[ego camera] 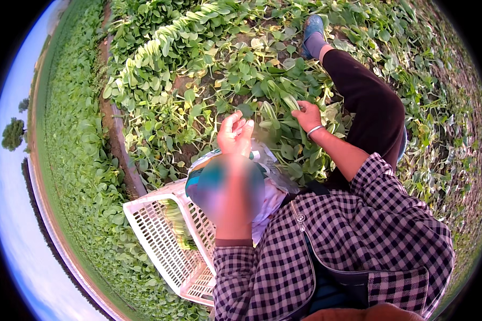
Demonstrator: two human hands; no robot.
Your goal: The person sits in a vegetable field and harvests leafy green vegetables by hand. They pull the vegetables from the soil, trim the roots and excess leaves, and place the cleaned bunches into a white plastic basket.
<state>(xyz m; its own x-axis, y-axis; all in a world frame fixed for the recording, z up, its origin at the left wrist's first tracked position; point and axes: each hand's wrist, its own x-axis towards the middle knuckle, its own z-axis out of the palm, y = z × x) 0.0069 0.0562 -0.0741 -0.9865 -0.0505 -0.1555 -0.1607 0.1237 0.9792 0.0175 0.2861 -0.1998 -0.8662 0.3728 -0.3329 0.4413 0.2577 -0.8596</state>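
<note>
My right hand [308, 116], with a metal bracelet at the wrist, pinches the pale stalk base of a leafy green plant [291, 102] between thumb and fingers. Below that hand, more loose leafy greens [270, 114] lie on the ground with their pale stems turned towards me. My left hand [235, 134] hovers a short way to the left, palm up. Its fingers are loosely curled, the thumb stands apart, and nothing shows in it. Beneath the left forearm lies a printed plastic bag [203, 158], partly hidden by that arm and a blurred patch.
A white slatted plastic crate [160, 198] lies tipped at my left, with greens [176, 224] inside. Farther off runs a long row of laid greens [156, 46], stems aligned. A bare furrow [118, 136] borders standing crop at left. My shoe [313, 32] rests among scattered leaves.
</note>
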